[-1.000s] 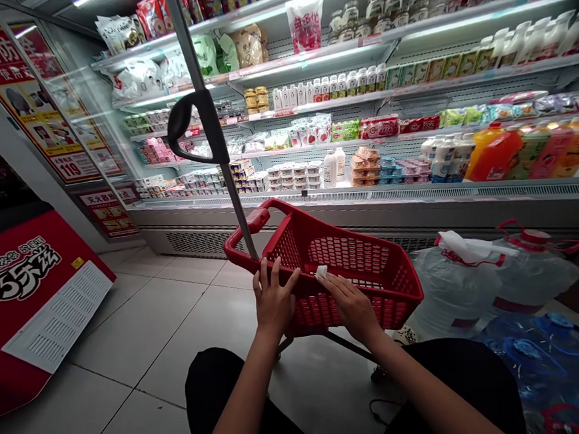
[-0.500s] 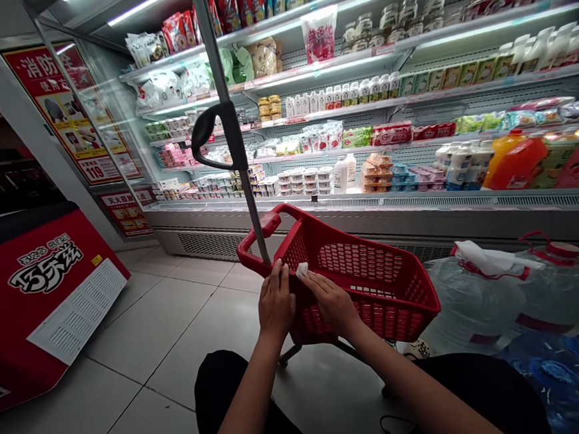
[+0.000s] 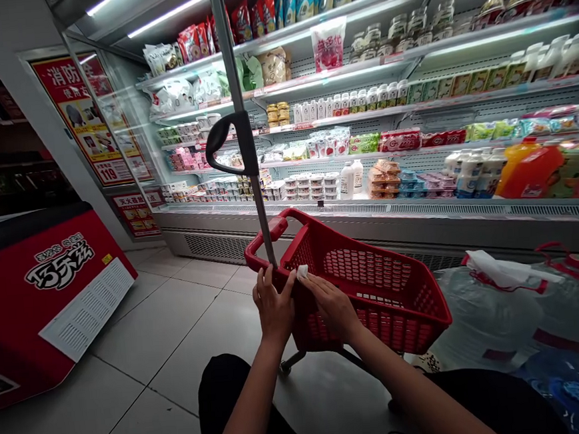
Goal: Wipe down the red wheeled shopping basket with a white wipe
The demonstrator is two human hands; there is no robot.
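1. Resting the left hand (image 3: 275,308) on the near rim of a red shopping cart (image 3: 368,264), with fingers and thumb spread apart
2. Holding a crumpled white tissue (image 3: 302,271) against that rim with the right hand (image 3: 334,307), with fingers pressed together, near the left thumb
3. Facing the cart, set on a tiled floor (image 3: 178,333) before a chilled display case (image 3: 471,229), just beside a metal pole (image 3: 230,54)

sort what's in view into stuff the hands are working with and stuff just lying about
In use:
red cart
white tissue, at the right hand's fingertips
left hand, on the cart's near rim

Just around:
stocked display fridge
red chest freezer
big water bottles on the right
wall poster
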